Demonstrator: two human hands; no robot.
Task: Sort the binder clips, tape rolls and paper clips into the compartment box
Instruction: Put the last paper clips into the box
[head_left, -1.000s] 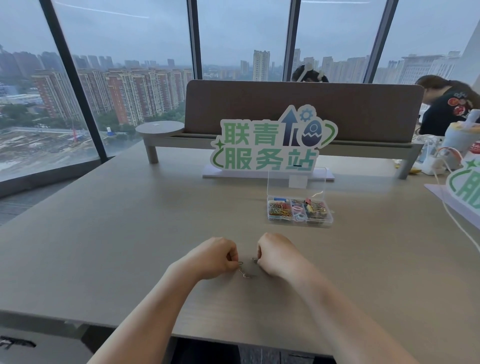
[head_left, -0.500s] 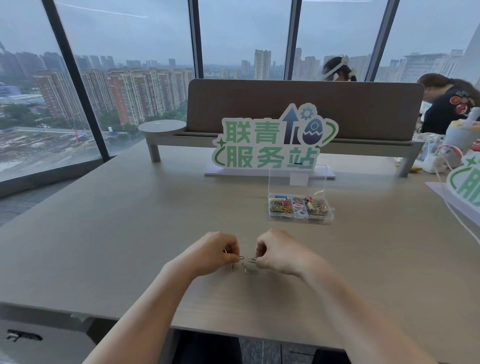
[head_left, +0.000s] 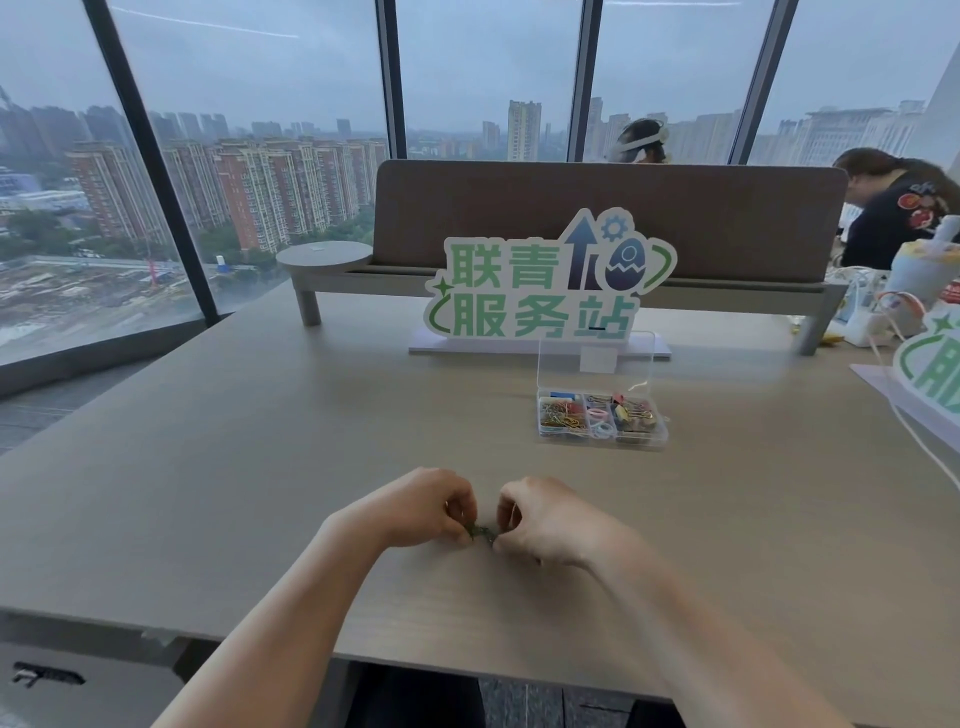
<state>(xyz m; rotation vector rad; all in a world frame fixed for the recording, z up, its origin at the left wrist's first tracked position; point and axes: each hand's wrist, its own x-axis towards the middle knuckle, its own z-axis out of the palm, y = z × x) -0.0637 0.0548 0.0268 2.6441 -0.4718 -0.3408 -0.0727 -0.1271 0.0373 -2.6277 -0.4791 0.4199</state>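
My left hand (head_left: 423, 506) and my right hand (head_left: 540, 519) meet over the near part of the table, knuckles toward me, fingers curled. Between their fingertips they pinch a small dark green binder clip (head_left: 482, 532) just above the tabletop; most of it is hidden by my fingers. Farther back and to the right stands the clear compartment box (head_left: 602, 442) with its lid raised. Its left cell holds coloured paper clips, the middle cell pale tape rolls, the right cell several binder clips.
A green and white sign (head_left: 545, 286) on a white base stands behind the box, in front of a brown desk divider (head_left: 608, 208). Another sign, cables and a cup sit at the right edge. Two people sit beyond the divider.
Both hands stayed together at the same spot. The thin wire pieces seen between my fingers earlier are now replaced by a compact dark green clip held between both hands.
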